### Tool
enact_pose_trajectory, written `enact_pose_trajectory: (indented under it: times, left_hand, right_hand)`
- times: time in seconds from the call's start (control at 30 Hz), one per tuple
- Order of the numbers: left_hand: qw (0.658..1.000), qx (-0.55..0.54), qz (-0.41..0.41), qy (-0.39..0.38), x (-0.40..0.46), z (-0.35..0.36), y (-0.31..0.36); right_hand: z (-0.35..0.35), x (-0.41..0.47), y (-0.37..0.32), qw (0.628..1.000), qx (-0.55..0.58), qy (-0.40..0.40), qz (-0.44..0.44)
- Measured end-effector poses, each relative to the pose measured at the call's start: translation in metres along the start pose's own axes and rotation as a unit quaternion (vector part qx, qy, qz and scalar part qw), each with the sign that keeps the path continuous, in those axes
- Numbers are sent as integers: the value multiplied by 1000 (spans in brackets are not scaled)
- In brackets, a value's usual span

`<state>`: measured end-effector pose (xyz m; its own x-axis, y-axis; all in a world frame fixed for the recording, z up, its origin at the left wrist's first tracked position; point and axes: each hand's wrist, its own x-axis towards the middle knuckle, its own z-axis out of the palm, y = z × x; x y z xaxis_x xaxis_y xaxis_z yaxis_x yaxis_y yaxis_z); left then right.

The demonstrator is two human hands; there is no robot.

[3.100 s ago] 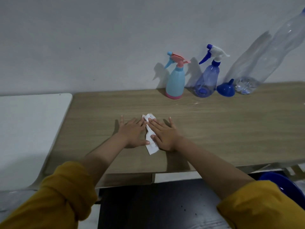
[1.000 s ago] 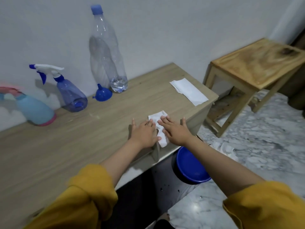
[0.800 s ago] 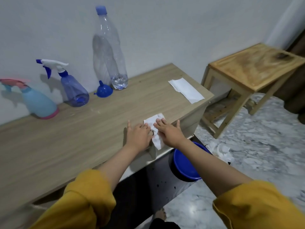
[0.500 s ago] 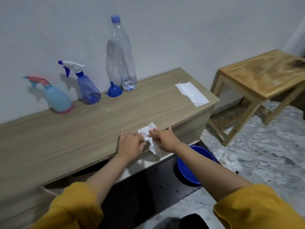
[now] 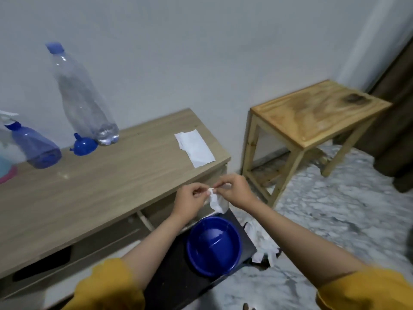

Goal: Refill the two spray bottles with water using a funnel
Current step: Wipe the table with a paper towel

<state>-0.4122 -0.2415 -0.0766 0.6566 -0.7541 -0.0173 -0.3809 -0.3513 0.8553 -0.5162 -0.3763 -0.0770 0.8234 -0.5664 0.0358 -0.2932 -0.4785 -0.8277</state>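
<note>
While both hands pinched a crumpled tissue [image 5: 215, 201] past the bench [image 5: 93, 186] edge | left hand [image 5: 192, 201], right hand [image 5: 235, 191] | purple spray bottle [image 5: 35, 145], funnel [image 5: 85, 146], water bottle [image 5: 82, 97] stood far left.

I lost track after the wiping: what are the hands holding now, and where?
A small white tissue, pinched at its top edge between the fingertips of the left hand and right hand.

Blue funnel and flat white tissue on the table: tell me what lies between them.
Head view: only the base of the clear water bottle beside the blue funnel; then bare tabletop up to the flat white tissue.
</note>
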Motion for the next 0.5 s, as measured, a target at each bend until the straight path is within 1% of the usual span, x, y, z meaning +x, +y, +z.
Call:
enact_pose_trajectory:
  times: [0.13, 0.2, 0.33, 0.5]
  left_hand:
    - [999, 34, -20, -16, 25, 73, 24]
    - [998, 48, -26, -32, 32, 103, 33]
    - [993, 54, -43, -92, 46, 172, 50]
    - [981, 96, -67, -153, 65, 244, 39]
  right_hand:
    - [-55, -14, 53, 996, -59, 42, 57]
    - [-73, -23, 77, 993, -73, 40, 88]
    - [-108, -40, 129, 986, -35, 29, 162]
    - [-118, -49, 199, 971, -11, 46, 233]
